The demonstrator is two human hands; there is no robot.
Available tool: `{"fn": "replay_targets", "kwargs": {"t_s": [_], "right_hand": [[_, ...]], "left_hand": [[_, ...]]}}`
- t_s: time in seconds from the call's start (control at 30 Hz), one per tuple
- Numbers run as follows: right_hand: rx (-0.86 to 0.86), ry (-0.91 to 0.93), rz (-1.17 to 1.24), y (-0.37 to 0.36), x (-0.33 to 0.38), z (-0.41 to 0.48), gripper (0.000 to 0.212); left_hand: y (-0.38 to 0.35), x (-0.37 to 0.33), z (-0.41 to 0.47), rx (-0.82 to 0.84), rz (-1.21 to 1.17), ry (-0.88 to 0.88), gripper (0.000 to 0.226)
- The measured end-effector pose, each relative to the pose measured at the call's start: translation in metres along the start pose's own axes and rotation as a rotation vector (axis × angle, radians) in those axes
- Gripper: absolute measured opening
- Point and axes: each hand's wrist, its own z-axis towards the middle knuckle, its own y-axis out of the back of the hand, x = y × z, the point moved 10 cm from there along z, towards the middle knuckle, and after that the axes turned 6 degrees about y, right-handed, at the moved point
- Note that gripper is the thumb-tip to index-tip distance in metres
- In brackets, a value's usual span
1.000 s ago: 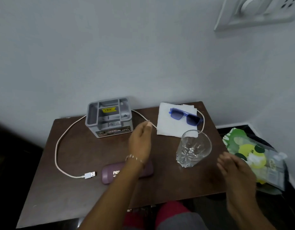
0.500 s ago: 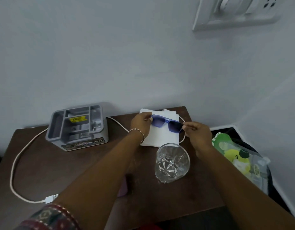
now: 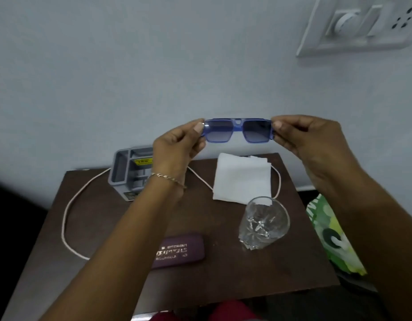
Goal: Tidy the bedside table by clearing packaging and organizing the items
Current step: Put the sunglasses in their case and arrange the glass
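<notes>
**A:** Where are the sunglasses?

**B:** The blue sunglasses (image 3: 238,133) are in the air above the back of the bench (image 3: 96,228), in front of the pale wall (image 3: 131,66). They sit level, with the tinted lenses facing the camera, well clear of everything below.

**A:** What holds them?

**B:** Both hands, one at each end with the frame between them. The left hand (image 3: 177,147) pinches the left end between its thumb and curled fingers. The right hand (image 3: 309,140) clamps the right end the same way. A gold chain bracelet (image 3: 168,179) circles the left wrist.

**A:** And underneath?

**B:** A folded white napkin (image 3: 242,179) lies flat at the back right of the bench. A white cable (image 3: 68,216) passes behind it and loops wide over the left side. A clear cut-glass tumbler (image 3: 264,223) stands upright just in front of the napkin's near right corner.

**A:** Anything nearer the front?

**B:** A purple case (image 3: 179,251) lies flat to the left of the tumbler, partly behind the left forearm. Its printing is too blurred to read.

**A:** The back left?

**B:** A grey plastic organiser (image 3: 126,170) with open compartments and a yellow label inside stands there. The left wrist hides part of it.

**A:** Any packaging?

**B:** A green and white packet (image 3: 327,235) sits off the bench's right edge, lower down and partly behind the right forearm. A white switchboard (image 3: 362,26) is on the wall at the upper right.
</notes>
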Motion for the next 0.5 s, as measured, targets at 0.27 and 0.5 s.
{"fn": "replay_targets", "kwargs": {"t_s": [0.27,0.5], "right_hand": [[0.271,-0.103,0.140,-0.147,0.003,-0.080,0.016],[0.521,-0.314,-0.002,-0.262,-0.077,-0.168,0.021]], "left_hand": [[0.163,-0.054,-0.079,-0.188,-0.015,-0.054,0.026],[0.314,0.002,-0.147,-0.423,0.059,0.081,0.073]]}}
